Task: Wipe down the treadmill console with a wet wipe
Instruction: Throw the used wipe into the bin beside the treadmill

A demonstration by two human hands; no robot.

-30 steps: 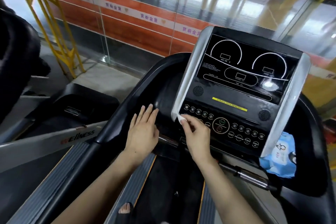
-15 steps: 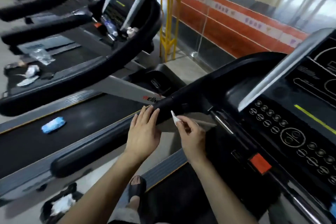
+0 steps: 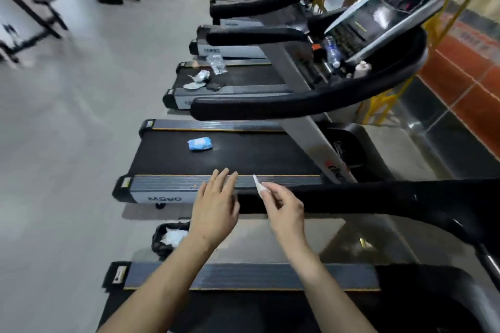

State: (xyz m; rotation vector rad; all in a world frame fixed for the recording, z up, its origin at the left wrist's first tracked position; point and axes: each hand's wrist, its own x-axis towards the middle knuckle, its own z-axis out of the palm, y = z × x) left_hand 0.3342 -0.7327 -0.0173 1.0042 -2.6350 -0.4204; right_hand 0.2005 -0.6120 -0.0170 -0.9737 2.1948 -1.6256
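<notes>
right hand (image 3: 286, 211): fingers pinch wet wipe (image 3: 257, 186), frame centre
left hand (image 3: 215, 208): fingers straight, holding nothing
wipe: probably light, limp, damp; pinch by folded edge

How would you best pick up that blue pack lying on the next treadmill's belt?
The blue pack lies flat on the black belt, long side running left to right, with nothing close beside it. I would probably come straight down from above and pinch across its shorter width near the middle, since the soft pack may sag if lifted by an end.

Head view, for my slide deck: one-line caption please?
Right hand pinches a folded wet wipe beside the open left hand above a treadmill handrail.
</notes>
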